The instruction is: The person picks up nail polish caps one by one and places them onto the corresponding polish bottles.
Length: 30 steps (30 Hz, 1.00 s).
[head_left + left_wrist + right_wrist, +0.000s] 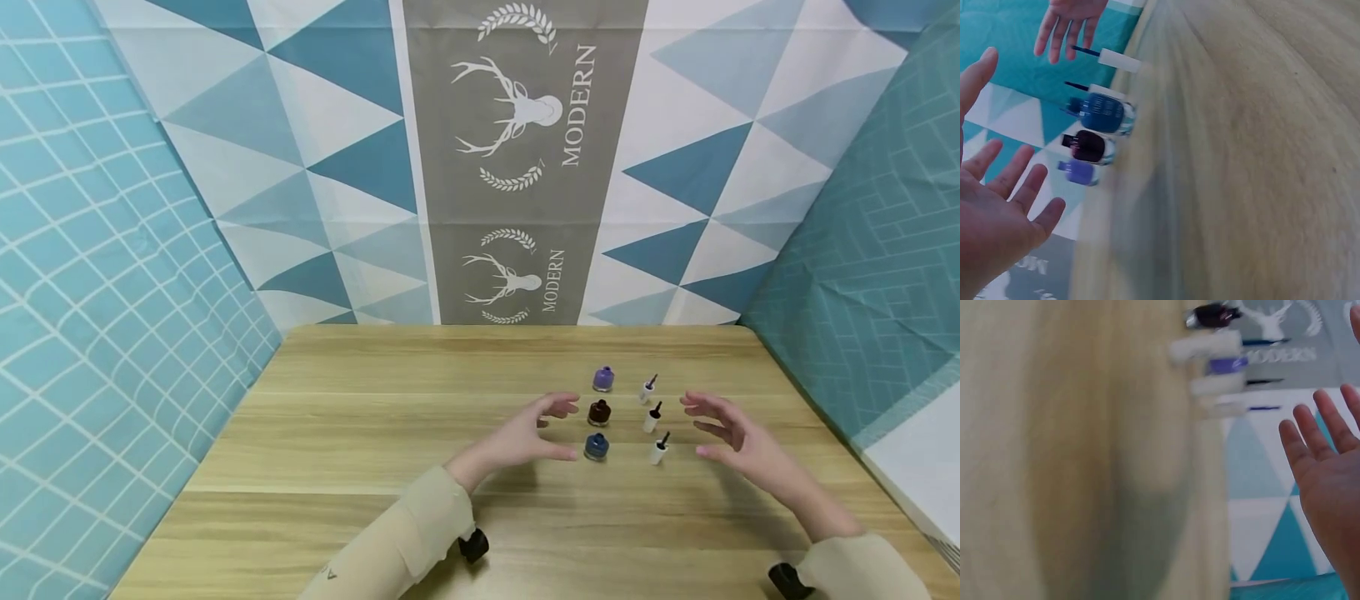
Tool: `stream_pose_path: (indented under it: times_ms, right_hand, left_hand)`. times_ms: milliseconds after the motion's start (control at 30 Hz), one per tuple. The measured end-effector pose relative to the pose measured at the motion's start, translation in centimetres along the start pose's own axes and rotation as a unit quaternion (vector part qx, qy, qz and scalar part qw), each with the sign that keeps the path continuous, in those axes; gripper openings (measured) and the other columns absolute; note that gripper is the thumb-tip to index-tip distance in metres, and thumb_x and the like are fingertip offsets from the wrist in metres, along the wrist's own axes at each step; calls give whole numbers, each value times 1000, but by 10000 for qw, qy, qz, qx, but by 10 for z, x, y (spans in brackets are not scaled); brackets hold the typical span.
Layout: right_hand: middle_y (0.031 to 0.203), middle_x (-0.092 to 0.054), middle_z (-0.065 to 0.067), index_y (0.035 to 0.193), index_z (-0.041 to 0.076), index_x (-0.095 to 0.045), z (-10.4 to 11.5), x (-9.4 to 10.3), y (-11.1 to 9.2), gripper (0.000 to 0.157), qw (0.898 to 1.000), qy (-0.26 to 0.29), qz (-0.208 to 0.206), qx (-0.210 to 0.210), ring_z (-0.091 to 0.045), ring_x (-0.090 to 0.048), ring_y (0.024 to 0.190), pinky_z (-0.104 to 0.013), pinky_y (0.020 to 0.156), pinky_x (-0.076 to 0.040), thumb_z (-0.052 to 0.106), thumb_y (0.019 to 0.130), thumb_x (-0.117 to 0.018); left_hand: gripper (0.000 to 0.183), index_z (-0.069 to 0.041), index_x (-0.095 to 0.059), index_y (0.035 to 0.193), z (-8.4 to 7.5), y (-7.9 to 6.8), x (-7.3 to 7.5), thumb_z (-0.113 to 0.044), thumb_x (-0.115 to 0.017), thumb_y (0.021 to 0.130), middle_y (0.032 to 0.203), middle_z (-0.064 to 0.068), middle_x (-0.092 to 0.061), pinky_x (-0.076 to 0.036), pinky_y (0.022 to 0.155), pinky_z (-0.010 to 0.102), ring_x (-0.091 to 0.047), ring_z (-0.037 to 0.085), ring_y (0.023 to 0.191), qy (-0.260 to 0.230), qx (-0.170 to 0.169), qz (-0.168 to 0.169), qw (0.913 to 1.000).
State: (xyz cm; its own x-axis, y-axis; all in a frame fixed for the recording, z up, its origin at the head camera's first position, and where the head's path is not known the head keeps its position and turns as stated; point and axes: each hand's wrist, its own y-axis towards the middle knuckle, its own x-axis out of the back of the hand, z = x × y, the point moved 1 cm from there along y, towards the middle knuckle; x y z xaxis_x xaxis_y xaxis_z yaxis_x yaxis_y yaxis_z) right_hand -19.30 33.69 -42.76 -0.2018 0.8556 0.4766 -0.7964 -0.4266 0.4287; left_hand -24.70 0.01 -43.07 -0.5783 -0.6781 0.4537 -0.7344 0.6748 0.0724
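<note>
Three uncapped nail polish bottles stand in a column on the table: a purple bottle (603, 379) farthest, a dark red bottle (598, 412) in the middle and a blue bottle (597, 447) nearest. To their right stand three white brush caps, brushes pointing up: a far cap (647, 392), a middle cap (652, 419) and a near cap (659, 451). My left hand (536, 433) hovers just left of the bottles, its fingers spread and apart from them. On the other side my right hand (738, 437) is held right of the caps, fingers relaxed, holding nothing.
The wooden table (337, 450) reaches back to a patterned cloth wall (517, 167). Blue tiled cloth (97, 275) hangs on the left and teal cloth (870, 242) on the right. A white surface (922, 475) lies beyond the table's right edge.
</note>
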Motion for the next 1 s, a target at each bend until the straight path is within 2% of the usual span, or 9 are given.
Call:
stream_pose_path:
  times_ms: [100, 267, 433, 533, 800, 900, 1000]
  right_hand:
    - [134, -47, 4, 139, -9, -30, -15, -1, -5, 66, 9995, 3, 215, -238, -6, -49, 119, -13, 94, -41, -16, 81, -61]
    - [132, -48, -21, 137, -8, -34, -34, -3, -8, 59, 9951, 123, 564, -802, -6, -52, 116, -16, 92, -44, -7, 85, -62]
    - [127, -48, -30, 136, -12, -33, -43, -6, -9, 56, 9856, 394, 923, -1360, 0, -54, 113, -15, 90, -45, -1, 89, -61]
    - [125, -47, -34, 135, -15, -33, -45, -8, -8, 56, 9832, 374, 1059, -1436, 3, -53, 111, -14, 90, -44, 2, 89, -61]
    - [128, -53, -23, 129, 0, -50, -52, -10, -2, 52, 9782, -700, 1164, -1569, 8, -50, 107, -15, 88, -44, 21, 86, -70]
    - [126, -56, -18, 125, 6, -56, -53, -12, 1, 46, 9768, -946, 1200, -1500, 7, -51, 106, -18, 87, -45, 24, 84, -71]
    - [123, -58, -14, 120, 11, -60, -53, -15, 5, 40, 9779, -1084, 1286, -1245, 5, -50, 106, -18, 87, -44, 25, 84, -71]
  left_hand:
    - [71, -29, -38, 141, 7, 9, -5, -23, -75, 81, 139, 2, -48, -36, 105, 42, -43, 16, 126, -265, 84, 95, 9996]
    - [69, -21, -42, 140, 15, 19, -12, -23, -76, 80, 135, 2, -52, -38, 104, 39, -45, 21, 125, -529, 326, 98, 9980]
    - [67, -19, -45, 138, 18, 27, -17, -25, -76, 79, 133, 2, -53, -37, 104, 36, -46, 21, 125, -678, 581, 189, 9958]
    - [65, -19, -48, 136, 21, 32, -22, -24, -77, 79, 131, 2, -55, -37, 103, 34, -49, 20, 122, -671, 624, 220, 9955]
    - [57, -13, -56, 128, 28, 39, -34, -18, -80, 76, 118, -5, -61, -40, 96, 23, -55, 8, 109, -218, 505, 261, 9981]
    - [54, -11, -58, 125, 29, 40, -39, -15, -80, 75, 114, -5, -62, -41, 94, 21, -55, 6, 105, -200, 560, 137, 9981]
    - [48, -11, -61, 120, 29, 40, -42, -14, -80, 75, 111, -5, -63, -42, 91, 20, -56, 6, 102, -153, 642, -26, 9978]
